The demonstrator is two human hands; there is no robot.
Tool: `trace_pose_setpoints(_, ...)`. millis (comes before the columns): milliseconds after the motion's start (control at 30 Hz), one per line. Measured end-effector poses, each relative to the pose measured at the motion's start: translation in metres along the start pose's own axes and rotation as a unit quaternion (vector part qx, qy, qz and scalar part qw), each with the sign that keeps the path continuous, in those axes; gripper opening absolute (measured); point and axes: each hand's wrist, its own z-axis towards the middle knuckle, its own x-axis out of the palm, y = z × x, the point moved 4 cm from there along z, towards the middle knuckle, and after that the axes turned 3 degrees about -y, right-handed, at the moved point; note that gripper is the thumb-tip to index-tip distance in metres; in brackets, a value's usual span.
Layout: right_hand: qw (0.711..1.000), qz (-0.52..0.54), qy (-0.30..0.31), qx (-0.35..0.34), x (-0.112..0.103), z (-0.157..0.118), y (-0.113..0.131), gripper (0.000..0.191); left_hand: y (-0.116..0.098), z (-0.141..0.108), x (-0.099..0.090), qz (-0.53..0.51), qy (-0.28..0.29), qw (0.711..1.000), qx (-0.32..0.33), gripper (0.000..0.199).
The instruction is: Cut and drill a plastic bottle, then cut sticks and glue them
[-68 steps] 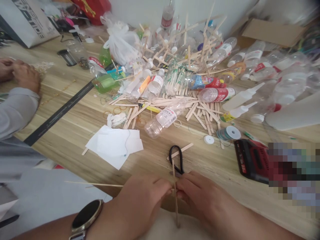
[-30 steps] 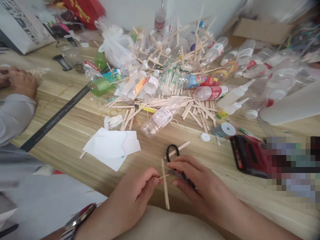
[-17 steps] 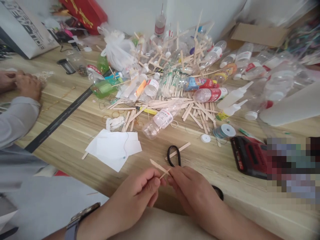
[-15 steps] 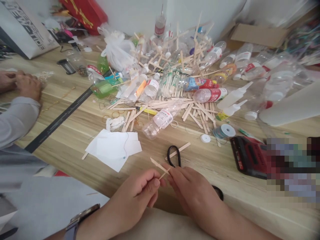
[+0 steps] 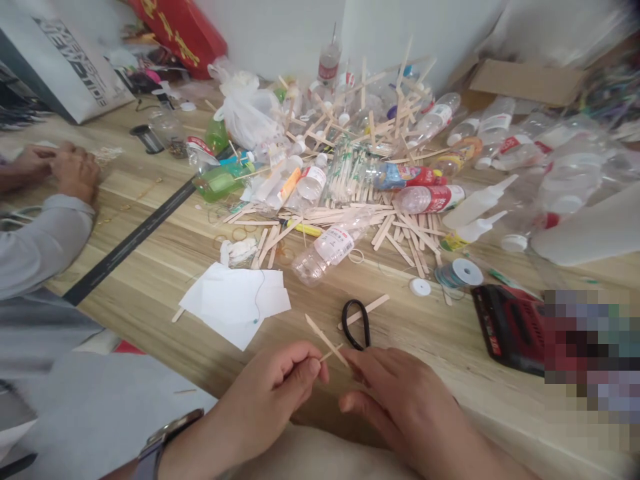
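Observation:
My left hand (image 5: 280,387) pinches a thin wooden stick (image 5: 331,353) between thumb and forefinger, its free end pointing right. Crossing it is a flat craft stick (image 5: 323,335) with a pointed, cut-looking end. My right hand (image 5: 400,393) is beside the craft stick's lower end, fingers stretched forward and thumb apart; whether its fingertips touch the stick, I cannot tell. Under and beyond that hand lie scissors, one black handle loop (image 5: 345,325) showing and the rest hidden. Another craft stick (image 5: 377,304) lies beneath the loop.
Plastic bottles (image 5: 327,247) and loose craft sticks (image 5: 410,247) are heaped at the back. White paper (image 5: 233,300) lies left of centre. A wire spool (image 5: 463,273) and a red-black battery pack (image 5: 505,330) are on the right. Another person's hands (image 5: 75,170) are at far left.
My right thumb has moved away from its fingers, opening the hand near the craft stick. My left hand keeps its pinch. The whole view has shifted slightly.

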Motion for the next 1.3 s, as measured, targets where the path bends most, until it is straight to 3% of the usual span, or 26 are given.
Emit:
trace_pose_setpoints(133, 0.989, -0.134, 0.02, 0.068, 0.009, -0.026, -0.034, 0.025, -0.002, 0.001, -0.011, 0.108, -0.056, 0.992, 0.033, 0.035)
trace_pose_setpoints(267, 0.983, -0.12, 0.07, 0.121, 0.024, -0.041, -0.054, 0.012, -0.006, 0.003, -0.016, 0.235, -0.116, 0.961, 0.092, 0.034)
trace_pose_setpoints(433, 0.97, -0.066, 0.113, 0.203, 0.02, -0.029, -0.056, 0.004, -0.013, 0.01, -0.013, 0.419, -0.156, 0.881, 0.154, 0.035)
trace_pose_setpoints(633, 0.946, 0.095, 0.121, 0.286, -0.001, -0.033, -0.062, 0.009, -0.019, 0.035, -0.007, 0.565, -0.162, 0.792, 0.163, 0.031)
trace_pose_setpoints(800, 0.938, 0.194, 0.092, 0.271, -0.018, -0.039, -0.07, 0.02, -0.01, 0.057, 0.0, 0.577, -0.191, 0.767, 0.206, 0.025)
trace_pose_setpoints(967, 0.954, 0.133, 0.093, 0.253, -0.026, -0.029, -0.081, 0.02, -0.007, 0.064, 0.001, 0.578, -0.217, 0.763, 0.191, 0.023)
trace_pose_setpoints(1100, 0.978, 0.098, 0.04, 0.182, -0.027, -0.002, -0.083, 0.023, -0.016, 0.06, 0.011, 0.571, -0.236, 0.761, 0.198, 0.018)
trace_pose_setpoints(1233, 0.982, 0.112, 0.055, 0.141, -0.016, 0.021, -0.083, 0.019, -0.02, 0.06, 0.038, 0.567, -0.142, 0.752, 0.305, 0.013)
trace_pose_setpoints(1300, 0.981, 0.106, 0.073, 0.148, -0.012, 0.023, -0.086, 0.017, -0.017, 0.063, 0.045, 0.571, -0.102, 0.75, 0.318, 0.013)
